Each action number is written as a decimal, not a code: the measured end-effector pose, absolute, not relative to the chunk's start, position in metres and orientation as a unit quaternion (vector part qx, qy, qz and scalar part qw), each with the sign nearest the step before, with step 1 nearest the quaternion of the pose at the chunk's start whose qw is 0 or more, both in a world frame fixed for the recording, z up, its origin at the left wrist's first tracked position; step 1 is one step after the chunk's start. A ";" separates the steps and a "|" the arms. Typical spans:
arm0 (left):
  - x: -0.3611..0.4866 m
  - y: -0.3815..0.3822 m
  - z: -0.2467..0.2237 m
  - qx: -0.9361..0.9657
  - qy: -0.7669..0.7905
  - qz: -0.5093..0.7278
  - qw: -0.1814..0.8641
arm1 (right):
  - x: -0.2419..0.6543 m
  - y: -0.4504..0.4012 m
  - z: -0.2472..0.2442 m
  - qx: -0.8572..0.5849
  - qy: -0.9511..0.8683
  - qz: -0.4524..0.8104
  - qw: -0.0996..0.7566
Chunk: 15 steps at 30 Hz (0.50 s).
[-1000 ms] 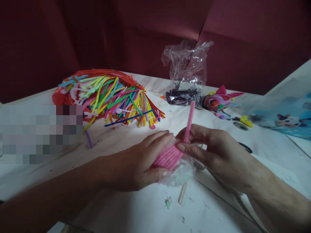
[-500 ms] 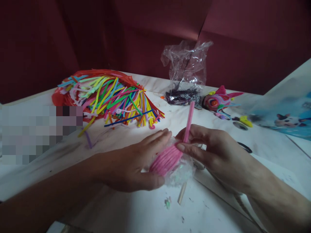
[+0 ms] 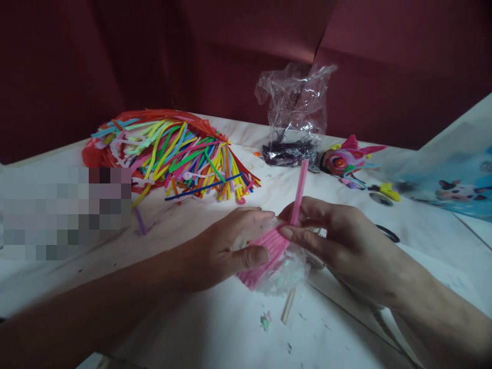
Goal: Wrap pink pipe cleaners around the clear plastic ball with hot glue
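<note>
Several pink pipe cleaners (image 3: pixel 274 245) lie side by side in a flat band between my hands. My left hand (image 3: pixel 238 241) has its thumb pressed on top of the band, with its fingers stretched behind the far side. Between the thumb and fingers of my right hand (image 3: pixel 326 228), the upper end of the band is pinched, and a pink end (image 3: pixel 302 192) sticks up from that grip. Under the band is a clear plastic bag (image 3: pixel 286 277) with pale, shiny bits in it. What lies beneath the bag is partly hidden.
A red plastic bag (image 3: pixel 192 117) full of coloured pipe cleaners (image 3: pixel 184 159) lies at the back left. Farther right are a clear bag of dark strands (image 3: pixel 290 152) and a colourful pipe-cleaner figure (image 3: pixel 348 161). A short pale stick (image 3: pixel 287 306) lies near the front.
My left thumb has moved up from the band's lower edge onto its top, and the left hand has closed on it. The right hand keeps its pinch in nearly the same place.
</note>
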<state>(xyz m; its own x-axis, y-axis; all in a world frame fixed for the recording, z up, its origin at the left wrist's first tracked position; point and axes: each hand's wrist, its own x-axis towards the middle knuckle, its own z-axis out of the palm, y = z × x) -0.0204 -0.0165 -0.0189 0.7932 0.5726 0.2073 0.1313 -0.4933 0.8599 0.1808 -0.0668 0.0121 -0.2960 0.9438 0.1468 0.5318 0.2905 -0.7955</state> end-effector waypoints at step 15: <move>-0.012 -0.030 -0.016 0.772 0.269 0.275 0.506 | 0.180 -0.069 0.009 -0.504 -0.748 0.278 0.330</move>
